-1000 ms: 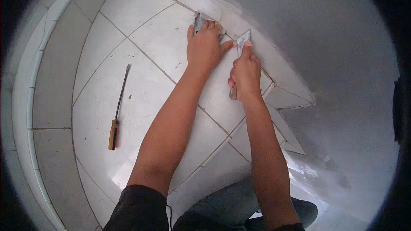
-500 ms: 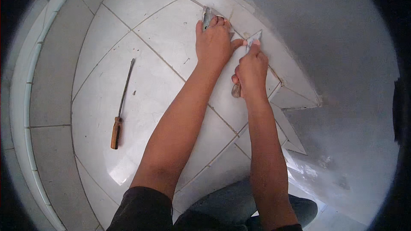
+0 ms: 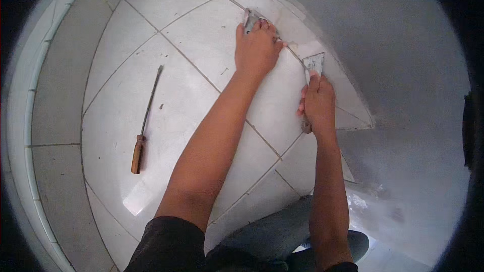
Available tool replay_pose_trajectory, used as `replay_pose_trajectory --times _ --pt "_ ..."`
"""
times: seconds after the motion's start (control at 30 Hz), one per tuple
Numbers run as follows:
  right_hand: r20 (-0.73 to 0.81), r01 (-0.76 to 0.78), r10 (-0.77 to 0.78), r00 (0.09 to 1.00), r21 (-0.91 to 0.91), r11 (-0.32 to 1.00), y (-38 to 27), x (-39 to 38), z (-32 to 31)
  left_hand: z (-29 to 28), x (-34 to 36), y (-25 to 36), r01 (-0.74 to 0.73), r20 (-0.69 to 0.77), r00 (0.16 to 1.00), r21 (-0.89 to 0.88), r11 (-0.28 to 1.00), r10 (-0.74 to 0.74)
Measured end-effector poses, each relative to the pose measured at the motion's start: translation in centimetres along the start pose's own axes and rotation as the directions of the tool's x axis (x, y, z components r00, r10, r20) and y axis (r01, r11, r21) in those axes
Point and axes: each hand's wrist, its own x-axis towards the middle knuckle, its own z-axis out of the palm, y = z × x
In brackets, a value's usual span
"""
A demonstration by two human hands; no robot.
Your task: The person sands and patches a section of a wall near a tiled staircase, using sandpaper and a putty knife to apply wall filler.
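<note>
My right hand (image 3: 321,99) grips a putty knife (image 3: 314,62) by its handle. The flat, whitish-smeared blade points away from me, its broad edge at the strip of tile along the wall. The butt of the handle shows below my fingers. Farther off to the left, my left hand (image 3: 258,50) is closed over a grey, metal-looking piece (image 3: 250,20) beside the grout joint; my fingers cover most of it, so its kind is unclear. On the tiles left of my forearm lies a screwdriver (image 3: 146,126) with a brownish handle, its tip pointing away.
White floor tiles (image 3: 196,35) with dark grout lines carry small crumbs of debris. A grey wall (image 3: 393,70) rises on the right, with a tile skirting (image 3: 348,83) at its foot. A raised tiled edge (image 3: 55,95) curves along the left. My bent knee is at the bottom.
My right hand has moved right and toward me with the putty knife, away from my left hand; the blade now shows more fully. My left hand stays on the grey piece.
</note>
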Motion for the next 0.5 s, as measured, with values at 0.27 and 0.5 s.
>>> replay_pose_trajectory --times 0.27,0.5 --pt "-0.038 0.112 -0.127 0.991 -0.281 0.953 -1.3 0.9 0.8 0.0 -0.4 0.6 -0.009 0.000 1.000 0.024 1.000 0.009" --pt "-0.026 0.145 -0.150 0.988 -0.153 0.978 -3.0 0.5 2.4 0.1 -0.4 0.5 -0.001 0.021 1.000 0.012 1.000 0.001"
